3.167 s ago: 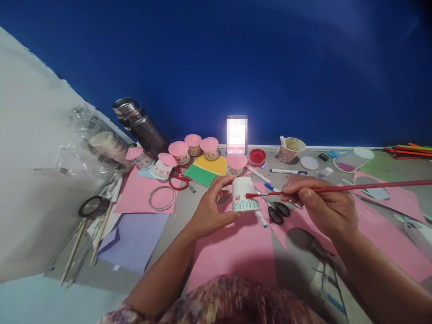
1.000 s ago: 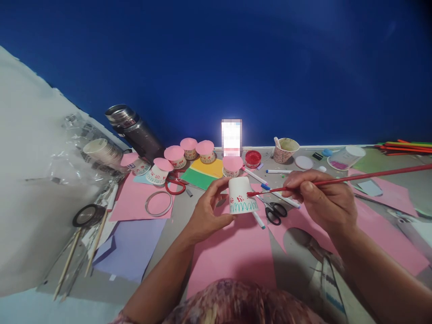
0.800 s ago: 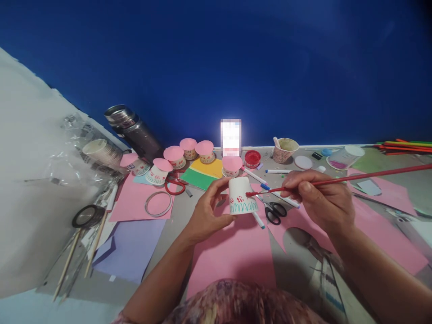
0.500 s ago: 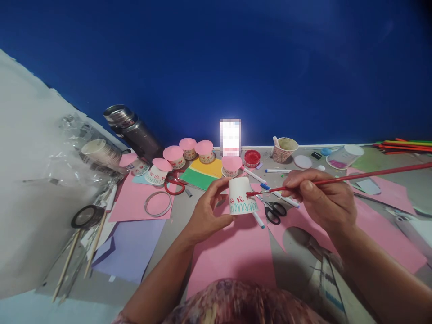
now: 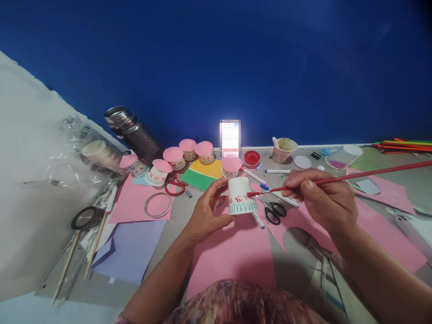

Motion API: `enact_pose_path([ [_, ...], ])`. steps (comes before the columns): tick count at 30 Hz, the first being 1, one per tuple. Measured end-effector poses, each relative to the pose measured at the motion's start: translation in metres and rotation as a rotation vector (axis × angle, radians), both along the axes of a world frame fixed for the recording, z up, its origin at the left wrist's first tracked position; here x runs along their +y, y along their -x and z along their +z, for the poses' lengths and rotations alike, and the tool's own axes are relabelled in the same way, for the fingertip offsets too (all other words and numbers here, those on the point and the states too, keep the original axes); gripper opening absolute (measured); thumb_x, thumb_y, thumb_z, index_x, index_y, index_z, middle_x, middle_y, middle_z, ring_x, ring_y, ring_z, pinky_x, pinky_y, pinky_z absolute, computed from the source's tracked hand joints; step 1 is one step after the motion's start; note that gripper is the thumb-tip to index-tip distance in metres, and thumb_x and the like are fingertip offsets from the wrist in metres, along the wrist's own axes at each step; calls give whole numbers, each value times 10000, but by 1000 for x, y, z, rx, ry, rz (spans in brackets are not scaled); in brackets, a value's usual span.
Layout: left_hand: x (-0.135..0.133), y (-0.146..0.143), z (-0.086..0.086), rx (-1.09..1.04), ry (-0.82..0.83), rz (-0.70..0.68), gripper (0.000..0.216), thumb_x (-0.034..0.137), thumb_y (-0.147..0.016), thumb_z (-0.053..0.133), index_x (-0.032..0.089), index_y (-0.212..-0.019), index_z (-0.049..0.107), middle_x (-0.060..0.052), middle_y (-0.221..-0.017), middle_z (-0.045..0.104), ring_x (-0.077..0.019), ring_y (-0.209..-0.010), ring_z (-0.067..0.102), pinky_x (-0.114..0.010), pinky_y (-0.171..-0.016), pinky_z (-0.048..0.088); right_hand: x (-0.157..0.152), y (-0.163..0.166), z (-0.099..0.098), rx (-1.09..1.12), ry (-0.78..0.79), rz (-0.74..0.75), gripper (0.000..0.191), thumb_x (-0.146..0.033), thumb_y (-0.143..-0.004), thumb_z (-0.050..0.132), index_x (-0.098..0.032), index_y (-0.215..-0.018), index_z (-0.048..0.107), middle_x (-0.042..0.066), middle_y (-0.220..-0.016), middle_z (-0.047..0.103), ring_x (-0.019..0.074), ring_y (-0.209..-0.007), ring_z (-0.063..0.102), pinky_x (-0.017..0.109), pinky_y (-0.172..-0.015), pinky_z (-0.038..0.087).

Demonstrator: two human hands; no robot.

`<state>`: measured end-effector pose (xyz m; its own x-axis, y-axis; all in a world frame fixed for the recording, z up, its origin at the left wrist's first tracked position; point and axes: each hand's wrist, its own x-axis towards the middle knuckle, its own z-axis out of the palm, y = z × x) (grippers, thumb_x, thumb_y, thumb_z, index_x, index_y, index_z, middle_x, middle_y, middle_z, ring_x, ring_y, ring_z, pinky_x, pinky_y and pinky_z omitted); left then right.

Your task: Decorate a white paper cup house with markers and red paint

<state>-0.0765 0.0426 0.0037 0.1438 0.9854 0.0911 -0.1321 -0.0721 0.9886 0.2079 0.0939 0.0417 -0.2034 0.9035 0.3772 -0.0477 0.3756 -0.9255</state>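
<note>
My left hand [image 5: 211,209] is closed round the left side of an upturned white paper cup [image 5: 239,189], above a pink paper sheet [image 5: 232,256]. Green looped strokes run along the cup's lower rim, with small red marks over them. Between the fingers and thumb of my right hand [image 5: 320,198] is a long red paintbrush [image 5: 371,173]. Its red-coated tip meets the right part of the cup's side. Black-handled scissors [image 5: 275,211] and several markers [image 5: 283,196] lie just behind and below the brush.
Several decorated cups with pink paper discs [image 5: 173,154] stand at the back left, by a dark flask [image 5: 138,135]. A red paint pot [image 5: 251,159], a patterned cup [image 5: 284,150] and a lit screen [image 5: 230,137] are near the blue wall. Tape rolls [image 5: 158,205] lie left.
The cup has turned slightly in my left hand, its red marks shifting left. Another red mark shows by the brush tip, which remains against the cup's side.
</note>
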Motion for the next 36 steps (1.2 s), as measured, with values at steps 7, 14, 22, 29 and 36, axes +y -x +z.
enact_pose_path([
  [7, 0, -1, 1, -41, 28, -2, 800, 201, -708, 939, 337, -1433, 629, -89, -1530, 607, -350, -1467, 527, -477, -1172, 442, 1, 2, 3, 23, -16, -34, 321, -521, -977, 746, -212, -921, 814, 81, -817, 781, 201, -682, 710, 313, -563, 538],
  [14, 1, 0, 0, -37, 19, 11, 807, 205, -710, 941, 333, -1440, 622, -96, -1550, 592, -354, -1479, 516, -471, -1171, 447, 0, -1, -1, -24, -39, -99, 305, -492, -1012, 711, -217, -938, 820, 75, -821, 798, 193, -688, 717, 295, -559, 541],
  [22, 0, -1, -1, -34, 31, 10, 834, 142, -680, 918, 321, -1438, 620, -107, -1537, 597, -378, -1510, 482, -490, -1163, 451, -1, 10, 5, -11, -42, -302, 299, -478, -979, 766, -224, -832, 822, 39, -680, 783, 149, -543, 622, 281, -498, 477],
  [29, 0, -2, -1, -37, 12, -20, 826, 133, -698, 909, 359, -1440, 625, -83, -1538, 608, -360, -1504, 495, -475, -1160, 456, -2, 16, 1, -29, -19, -290, 325, -502, -974, 765, -228, -811, 827, 29, -660, 773, 138, -506, 578, 287, -481, 463],
  [36, 0, -2, -2, -31, -7, -34, 824, 129, -714, 905, 331, -1460, 618, -94, -1532, 596, -358, -1489, 503, -457, -1160, 460, -2, 15, 1, 3, -25, -280, 282, -476, -971, 780, -241, -826, 835, 20, -667, 778, 136, -517, 589, 287, -495, 464],
])
